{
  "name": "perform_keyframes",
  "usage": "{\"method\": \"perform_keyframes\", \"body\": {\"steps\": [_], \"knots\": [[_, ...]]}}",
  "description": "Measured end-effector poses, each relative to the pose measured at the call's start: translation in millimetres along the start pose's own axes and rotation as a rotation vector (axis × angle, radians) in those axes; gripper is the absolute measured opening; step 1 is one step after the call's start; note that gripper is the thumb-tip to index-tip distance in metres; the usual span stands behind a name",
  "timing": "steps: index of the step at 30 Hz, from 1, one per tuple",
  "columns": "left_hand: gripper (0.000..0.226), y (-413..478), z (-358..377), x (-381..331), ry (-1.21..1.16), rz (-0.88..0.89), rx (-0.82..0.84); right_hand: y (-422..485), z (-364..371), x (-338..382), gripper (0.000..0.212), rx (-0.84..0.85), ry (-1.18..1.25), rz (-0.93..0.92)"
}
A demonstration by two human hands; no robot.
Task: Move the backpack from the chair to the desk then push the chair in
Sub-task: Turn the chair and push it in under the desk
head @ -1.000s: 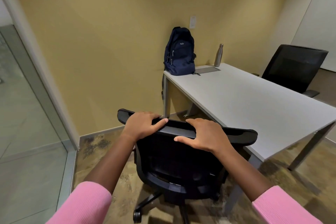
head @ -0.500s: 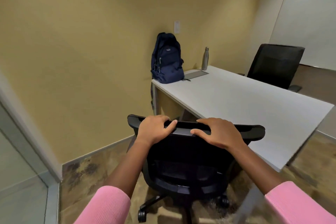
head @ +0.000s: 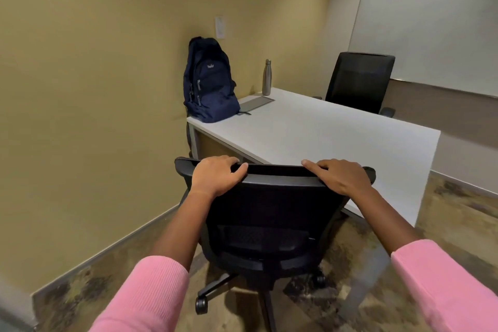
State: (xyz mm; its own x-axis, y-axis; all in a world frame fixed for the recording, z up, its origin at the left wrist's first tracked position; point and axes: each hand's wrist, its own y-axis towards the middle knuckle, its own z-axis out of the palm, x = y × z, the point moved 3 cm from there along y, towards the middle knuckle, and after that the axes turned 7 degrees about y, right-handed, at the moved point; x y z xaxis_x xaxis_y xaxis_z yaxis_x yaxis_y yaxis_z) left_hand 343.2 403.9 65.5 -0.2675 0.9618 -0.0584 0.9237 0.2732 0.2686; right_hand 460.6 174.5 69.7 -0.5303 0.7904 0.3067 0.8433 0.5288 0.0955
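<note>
A navy backpack stands upright on the far left corner of the white desk, leaning against the yellow wall. A black mesh office chair on castors faces the desk's near edge, its backrest towards me. My left hand grips the left part of the backrest's top rim. My right hand rests over the right part of the same rim, fingers curled over it. The chair's seat is mostly hidden behind its backrest.
A steel water bottle and a flat grey pad sit on the desk beside the backpack. A second black chair stands at the desk's far side below a whiteboard. The yellow wall runs along the left.
The chair has swung round and moved closer to the desk edge, squarer to it. Both hands have stayed on its top rim. My view has turned right; the glass partition has left the frame.
</note>
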Motion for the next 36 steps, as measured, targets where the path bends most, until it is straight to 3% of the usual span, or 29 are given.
{"method": "perform_keyframes", "body": {"steps": [4, 8, 21, 26, 30, 36], "knots": [[0.046, 23, 6, 22, -0.024, 0.046, 0.028, 15, 9, 14, 0.070, 0.013, -0.011, 0.010], [0.059, 47, 12, 45, -0.046, 0.054, 0.077, 34, 18, 30, 0.071, 0.039, 0.009, 0.021], [0.042, 116, 20, 115, -0.047, 0.200, 0.167, 74, 45, 93, 0.069, 0.024, 0.053, 0.022], [0.050, 133, 22, 143, -0.070, 0.290, 0.159, 83, 58, 121, 0.067, -0.025, 0.039, 0.101], [0.038, 146, 24, 164, -0.087, 0.364, 0.137, 87, 65, 145, 0.064, -0.063, 0.032, 0.183], [0.039, 158, 26, 191, -0.114, 0.438, 0.117, 86, 77, 177, 0.058, -0.107, 0.015, 0.290]]}}
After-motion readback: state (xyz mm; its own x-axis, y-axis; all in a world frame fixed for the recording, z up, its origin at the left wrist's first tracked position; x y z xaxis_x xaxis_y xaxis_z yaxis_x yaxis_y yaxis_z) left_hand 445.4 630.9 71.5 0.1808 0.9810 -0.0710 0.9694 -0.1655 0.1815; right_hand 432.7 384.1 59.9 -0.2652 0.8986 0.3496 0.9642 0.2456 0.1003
